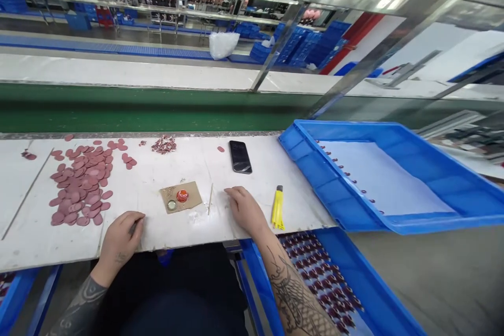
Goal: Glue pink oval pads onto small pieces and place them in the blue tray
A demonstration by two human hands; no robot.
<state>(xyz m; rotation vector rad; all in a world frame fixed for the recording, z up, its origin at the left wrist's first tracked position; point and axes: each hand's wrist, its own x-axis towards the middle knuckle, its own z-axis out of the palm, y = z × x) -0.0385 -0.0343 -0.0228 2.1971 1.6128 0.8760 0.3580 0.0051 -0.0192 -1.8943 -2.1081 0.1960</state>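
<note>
My left hand point(123, 239) rests at the table's front edge, fingers curled, with a small dark spot between thumb and forefinger that I cannot make out. To its left lies a spread pile of dull-red oval pieces point(84, 184). My right hand point(244, 210) lies on the table with its fingers stretched out and nothing visible in them. Just left of its fingertips is a thin wooden stick point(210, 199). Between the hands sits a piece of brown cardboard point(192, 192) bearing a red round cap point(182, 196) and a bottle cap point(171, 205) with its hollow side up.
A small heap of shiny bits point(164, 145) and a black phone point(240, 156) lie farther back. Right of my right hand is a yellow cutter point(277, 207). A blue tray point(315, 168) with paper and dark pieces stands at right; another filled blue tray point(378, 294) is below.
</note>
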